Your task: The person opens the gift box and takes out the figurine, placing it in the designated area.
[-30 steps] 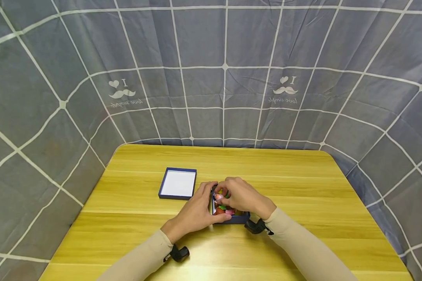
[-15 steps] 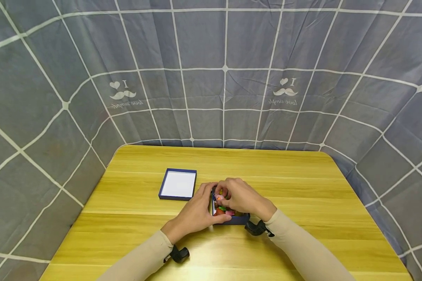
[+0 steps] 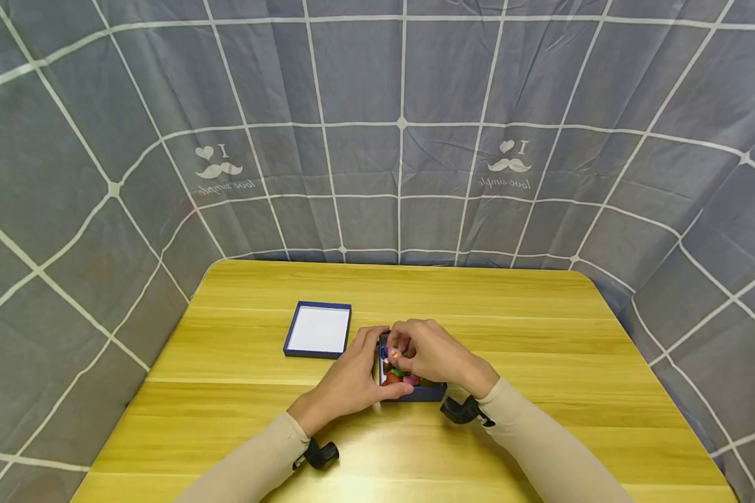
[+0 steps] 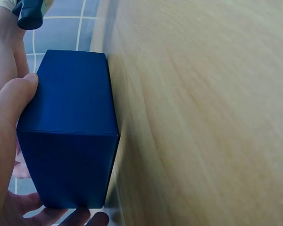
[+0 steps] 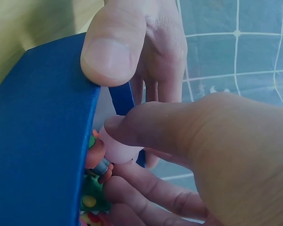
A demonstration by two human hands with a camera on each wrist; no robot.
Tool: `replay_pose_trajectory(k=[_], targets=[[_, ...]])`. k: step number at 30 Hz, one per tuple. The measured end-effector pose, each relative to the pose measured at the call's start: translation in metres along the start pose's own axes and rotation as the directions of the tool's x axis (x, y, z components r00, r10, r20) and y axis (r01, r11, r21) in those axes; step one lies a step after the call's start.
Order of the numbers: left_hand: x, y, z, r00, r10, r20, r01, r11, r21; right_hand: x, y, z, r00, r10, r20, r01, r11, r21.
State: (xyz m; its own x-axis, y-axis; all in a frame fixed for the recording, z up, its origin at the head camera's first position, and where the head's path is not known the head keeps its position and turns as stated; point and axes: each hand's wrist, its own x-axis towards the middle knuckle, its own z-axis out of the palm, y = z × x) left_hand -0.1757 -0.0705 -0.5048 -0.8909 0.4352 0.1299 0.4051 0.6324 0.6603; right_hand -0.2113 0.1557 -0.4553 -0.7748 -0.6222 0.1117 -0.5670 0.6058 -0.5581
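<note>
A blue open box [image 3: 423,395] stands on the table, filled with several small colourful toy figures [image 5: 95,197]. My left hand [image 3: 349,377] holds the box at its left side, thumb over the near rim and fingers at the far end. In the left wrist view the outer blue walls fill the grasp. My right hand [image 3: 437,353] reaches in from the right and pinches a pale pink toy figure [image 5: 120,150] between thumb and fingers. That figure is at the far end of the box; its lower part is hidden. Its orange detail shows in the head view.
A blue lid [image 3: 317,328] with a white inside lies face up left of the box. The wooden table [image 3: 258,405] has a grey checked curtain [image 3: 365,161] around its back and sides. A black wrist camera [image 3: 322,455] sits on each wrist.
The pink figure has turned and shifted slightly to the right in my right fingers. My left hand and the box have stayed in place.
</note>
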Motion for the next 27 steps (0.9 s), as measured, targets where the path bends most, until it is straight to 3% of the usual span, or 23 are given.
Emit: replay_pose_trajectory(k=[27], targets=[[0.0, 0.002, -0.002, 1.0, -0.016, 0.004, 0.016, 1.0, -0.01, -0.013, -0.004, -0.008, 0.996, 0.054, -0.067, -0.046, 0.992, 0.119]])
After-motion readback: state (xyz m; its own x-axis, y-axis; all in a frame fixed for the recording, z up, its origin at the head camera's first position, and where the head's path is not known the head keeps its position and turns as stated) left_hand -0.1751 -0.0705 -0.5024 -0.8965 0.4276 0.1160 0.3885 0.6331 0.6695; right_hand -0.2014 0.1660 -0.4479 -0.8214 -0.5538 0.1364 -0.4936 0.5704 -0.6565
